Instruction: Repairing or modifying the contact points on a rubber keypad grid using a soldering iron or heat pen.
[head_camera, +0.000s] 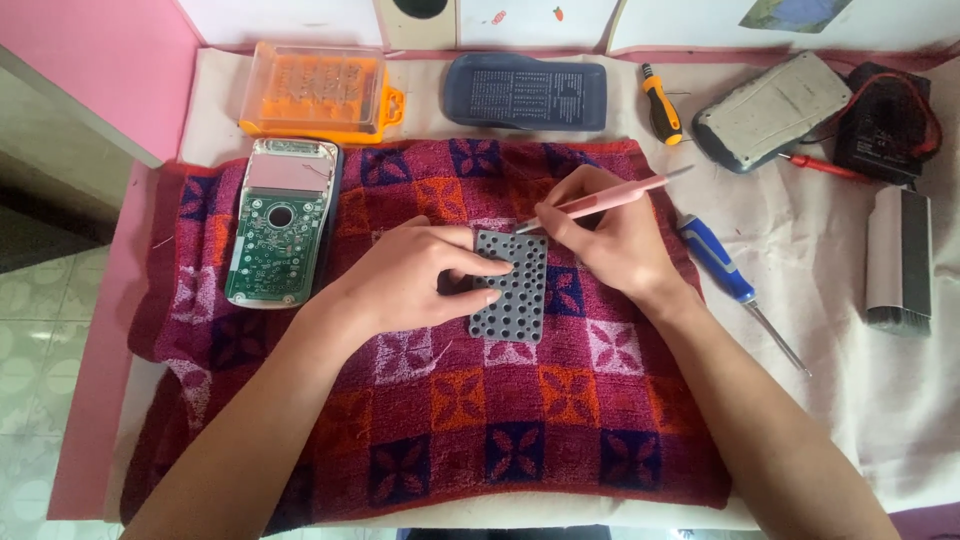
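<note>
At the centre of the frame a grey rubber keypad membrane (512, 287) lies flat on a red and purple checked towel (440, 400), which gives it a soft, non-slip bed. The left hand (405, 280) presses down on the membrane's left edge, fingers together and stretched across its dimpled surface, apparently to pin it in place. The right hand (610, 235) sits just to the membrane's upper right, its fingers clamped on a pink-handled pick tool (600, 201) in a pen-like grip; the tool's fine tip comes down at the membrane's top edge, while its other end points toward the upper right.

At the left of the towel, well apart from the hands, rests an opened calculator half with a green circuit board (278, 225) facing up. Above it, in the upper left of the frame, stands an orange screwdriver bit case (318, 92) with a clear lid. A dark blue calculator back cover (527, 92) lies at the top centre, and a small orange-handled screwdriver (661, 104) just to its right. Further right are a grey device casing (770, 110) and a black box with red wires (887, 122). A blue-handled screwdriver (728, 275) lies near the right wrist on the pale cloth (860, 380), and a grey brush-like block (898, 258) at the right edge.
</note>
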